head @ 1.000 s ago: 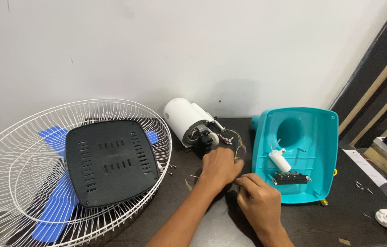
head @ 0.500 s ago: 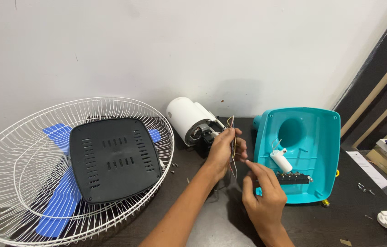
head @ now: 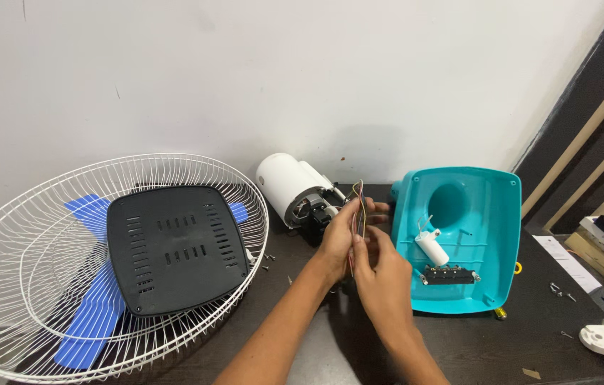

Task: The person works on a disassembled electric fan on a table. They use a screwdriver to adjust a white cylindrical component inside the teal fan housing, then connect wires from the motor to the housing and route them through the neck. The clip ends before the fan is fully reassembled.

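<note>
Between the white fan motor [head: 298,189] and the teal housing [head: 462,239], both hands' grips, left hand [head: 341,235] and right hand [head: 380,274], pinched the coloured wire bundle [head: 359,207], which a hard tug could likely tear from the motor.

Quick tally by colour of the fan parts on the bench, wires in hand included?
White: 2, wire grille and motor housing
Blue: 1, blade set
Black: 1, vented panel
Teal: 1, base shell
Multicoloured: 1, wire bundle, pinched between left hand and right hand
Total: 6
</note>
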